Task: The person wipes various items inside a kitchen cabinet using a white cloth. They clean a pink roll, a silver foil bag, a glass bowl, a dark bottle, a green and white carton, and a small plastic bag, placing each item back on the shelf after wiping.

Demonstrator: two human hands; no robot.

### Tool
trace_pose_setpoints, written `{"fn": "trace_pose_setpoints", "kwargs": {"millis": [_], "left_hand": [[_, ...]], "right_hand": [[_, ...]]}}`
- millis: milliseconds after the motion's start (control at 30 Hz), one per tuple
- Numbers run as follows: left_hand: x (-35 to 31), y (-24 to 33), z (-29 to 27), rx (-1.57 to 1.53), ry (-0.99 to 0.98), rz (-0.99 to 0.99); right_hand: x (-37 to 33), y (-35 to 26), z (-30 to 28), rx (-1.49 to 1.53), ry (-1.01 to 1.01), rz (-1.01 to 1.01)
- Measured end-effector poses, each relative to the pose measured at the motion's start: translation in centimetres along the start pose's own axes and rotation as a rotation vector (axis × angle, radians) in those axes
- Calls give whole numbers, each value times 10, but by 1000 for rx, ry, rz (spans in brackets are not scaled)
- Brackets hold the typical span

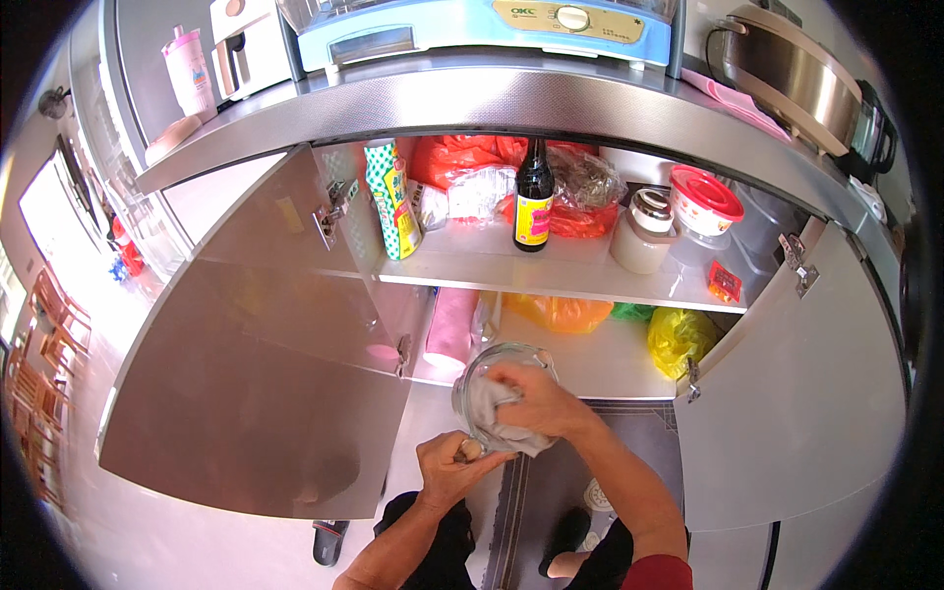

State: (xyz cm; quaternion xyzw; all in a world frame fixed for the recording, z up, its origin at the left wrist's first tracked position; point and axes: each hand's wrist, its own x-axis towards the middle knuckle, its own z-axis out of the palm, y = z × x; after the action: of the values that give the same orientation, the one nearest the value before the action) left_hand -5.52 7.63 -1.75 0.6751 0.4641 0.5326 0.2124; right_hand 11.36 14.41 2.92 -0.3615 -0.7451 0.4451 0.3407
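Note:
A clear glass pot [460,395] is held up in front of the open cabinet, its round mouth facing up toward me. My left hand [454,468] is closed on its near side, where a small round beige knob or handle end shows by the fingers. Inside the mouth, my right hand [534,398] presses a pale grey-white cloth [488,401] against the glass. Part of that cloth hangs over the near rim. The right fingertips are partly hidden in the folds.
Cabinet doors stand open at left [265,383] and right [796,393]. The upper shelf [462,265] holds a dark sauce bottle [534,202], a green-white carton [393,202], jars and red bags. Below lie a pink roll [452,329] and a yellow bag [680,340]. A steel counter edge [442,98] juts above.

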Motion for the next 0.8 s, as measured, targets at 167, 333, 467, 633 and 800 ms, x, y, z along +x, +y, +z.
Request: {"fn": "trace_pose_setpoints", "kwargs": {"millis": [167,333,467,633,800], "left_hand": [[-10,10,1,-14,-32,-59],[-26,22,5,-146,-53,-76],[-25,21,-10,18,-155,143],[-31,27,-24,-16,-260,145],[-30,24,-32,-308,-261,-78]], "right_hand": [[-33,-63,-14,274,665,-150],[-32,-72,29,-1004,472,-399],[-32,-61,36,-1084,510,-432],[-28,-20,-18,-660,587,36],[-64,-13,-43,520,657,110]]}}
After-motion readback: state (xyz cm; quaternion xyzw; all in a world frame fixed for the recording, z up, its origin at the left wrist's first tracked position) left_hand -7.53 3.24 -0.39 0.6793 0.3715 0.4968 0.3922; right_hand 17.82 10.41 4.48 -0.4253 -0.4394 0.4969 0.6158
